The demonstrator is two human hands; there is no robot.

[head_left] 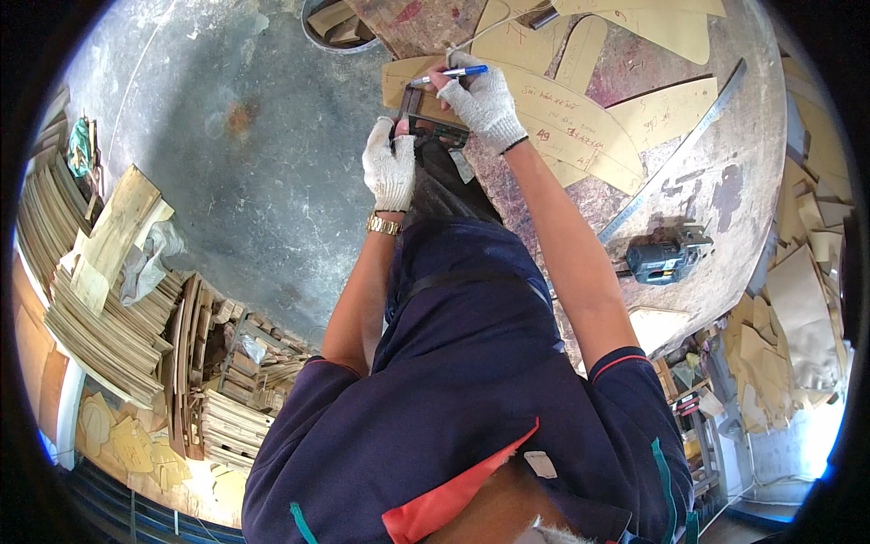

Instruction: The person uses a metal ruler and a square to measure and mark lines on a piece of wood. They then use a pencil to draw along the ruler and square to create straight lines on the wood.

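Observation:
My right hand (485,102), in a white knit glove, is closed around a blue and white pen (464,72). The pen's tip points left, over the end of a long curved tan template (580,131) with handwriting on it. Just left of that, my left hand (390,168), also gloved, pinches a dark tool with a narrow flat bar (412,100) and a wider dark body (439,131). The bar lies against the template's end; the tool's exact kind is hard to make out. My left fingertips are partly hidden.
More tan templates (666,109) cover the stained worktable, beside a long metal ruler (672,150). A dark blue jigsaw (666,260) rests at the right. A round bin (340,45) with offcuts stands beyond the table edge. Stacked wood sheets (109,331) line the left.

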